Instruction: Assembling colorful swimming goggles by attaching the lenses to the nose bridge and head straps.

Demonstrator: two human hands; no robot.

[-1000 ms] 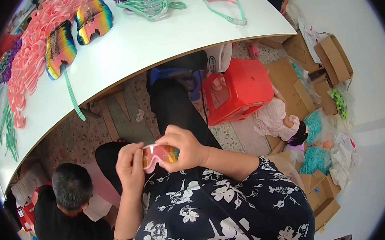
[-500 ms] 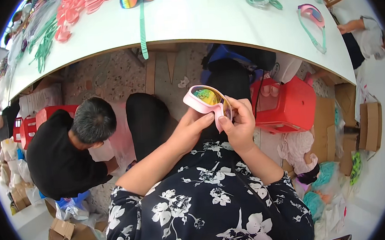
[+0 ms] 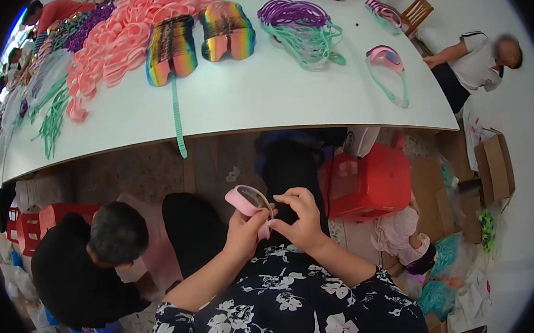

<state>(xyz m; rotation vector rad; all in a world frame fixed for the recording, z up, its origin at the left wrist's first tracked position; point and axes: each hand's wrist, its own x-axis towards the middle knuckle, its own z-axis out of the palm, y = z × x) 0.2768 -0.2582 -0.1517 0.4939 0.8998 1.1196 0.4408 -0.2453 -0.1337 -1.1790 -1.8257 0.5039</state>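
Both hands, the left hand (image 3: 242, 233) and the right hand (image 3: 300, 217), close their fingers on pink goggles (image 3: 249, 201) below the near tabletop (image 3: 263, 108) edge, long side running left to right.

The pink plastic goggle frame (image 3: 249, 201) is partly covered by the left hand (image 3: 242, 233) and right hand (image 3: 300, 218), so its lower end is hidden. The long white table (image 3: 262, 99) is cut off at the picture's rim, and the face of the seated person in a white shirt (image 3: 479, 59) is blurred.

pink goggle frame (image 3: 246, 200), white table (image 3: 262, 99), rainbow lens stacks (image 3: 199, 38), red stool (image 3: 367, 181), black floral sleeves (image 3: 276, 302)
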